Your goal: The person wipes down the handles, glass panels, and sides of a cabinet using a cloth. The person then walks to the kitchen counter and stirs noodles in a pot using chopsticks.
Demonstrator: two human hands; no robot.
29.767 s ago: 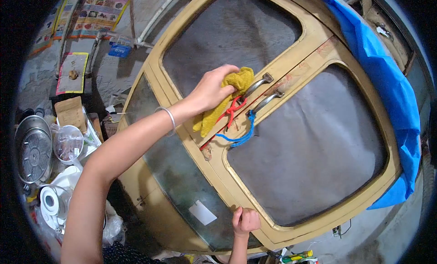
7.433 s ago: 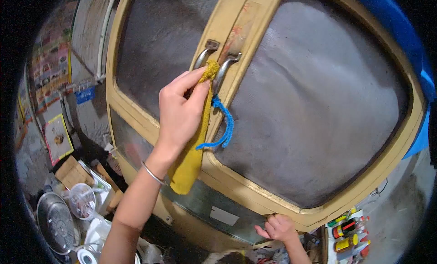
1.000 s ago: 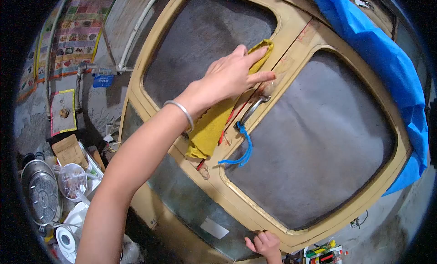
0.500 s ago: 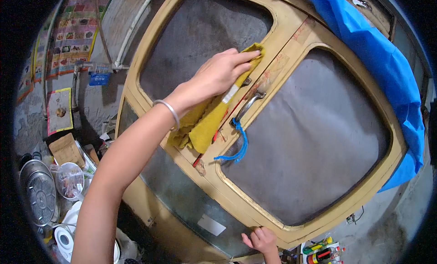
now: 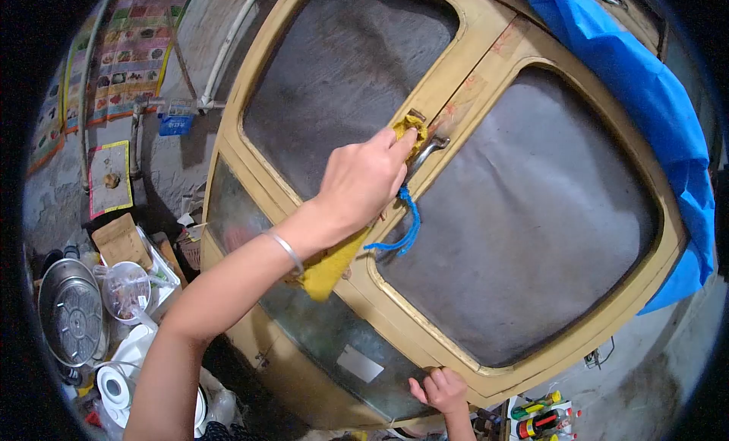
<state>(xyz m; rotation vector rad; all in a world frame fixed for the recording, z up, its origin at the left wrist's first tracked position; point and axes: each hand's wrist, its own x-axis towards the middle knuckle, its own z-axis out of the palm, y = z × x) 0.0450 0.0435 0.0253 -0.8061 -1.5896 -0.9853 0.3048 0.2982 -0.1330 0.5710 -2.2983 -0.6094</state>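
Note:
My left hand [image 5: 363, 179], with a metal bangle on the wrist, is closed on a yellow cloth [image 5: 334, 266]. It presses the cloth's top end against the middle frame of a tan cabinet [image 5: 448, 84], beside a metal door handle [image 5: 429, 154]. The rest of the cloth hangs below the hand, partly hidden by the wrist. A blue string [image 5: 412, 232] is tied to the handle. My right hand [image 5: 443, 392] has curled fingers and lies against the cabinet's lower frame. No object shows in it.
A blue sheet [image 5: 653, 107] drapes over the cabinet's right side. At lower left stand a metal steamer pot [image 5: 72, 312], a clear plastic jug [image 5: 127, 289] and a white appliance [image 5: 118, 388]. Bottles [image 5: 539, 422] sit at lower right. White pipes [image 5: 228, 53] run along the wall.
My left hand has slid the cloth down along the middle frame, from above the handle to beside it. The cloth is more bunched at its top. My right hand stays near the lower frame.

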